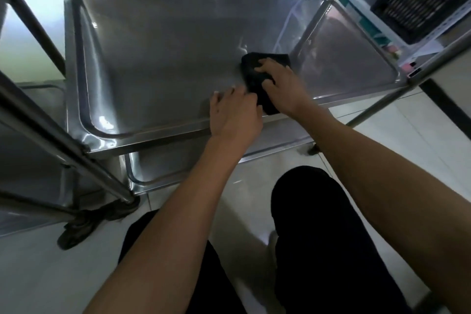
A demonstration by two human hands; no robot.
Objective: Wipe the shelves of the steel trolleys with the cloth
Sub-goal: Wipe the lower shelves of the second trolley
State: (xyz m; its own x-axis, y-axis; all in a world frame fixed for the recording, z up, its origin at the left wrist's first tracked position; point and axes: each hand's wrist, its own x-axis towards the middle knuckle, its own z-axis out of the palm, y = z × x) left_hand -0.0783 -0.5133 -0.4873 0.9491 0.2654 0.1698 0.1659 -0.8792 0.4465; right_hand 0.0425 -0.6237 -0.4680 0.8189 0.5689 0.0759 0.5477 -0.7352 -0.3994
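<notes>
The cloth (pixel 257 76) is black, soft and bunched into a crumpled wad, lying on the steel shelf (pixel 158 58) toward its near right part. The shelf is a shallow brushed-metal tray with a raised rim and rounded corners, showing pale glare streaks. The right hand (pixel 283 84) lies on top of the cloth, its grip curled round the fabric and pressing it onto the metal. The left hand (pixel 234 112) rests just beside the cloth at the near rim, fingers relaxed and spread on the shelf, grip released. A lower shelf (pixel 158 171) shows beneath. A dark crate (pixel 418 0) sits far right. No readable writing is visible.
</notes>
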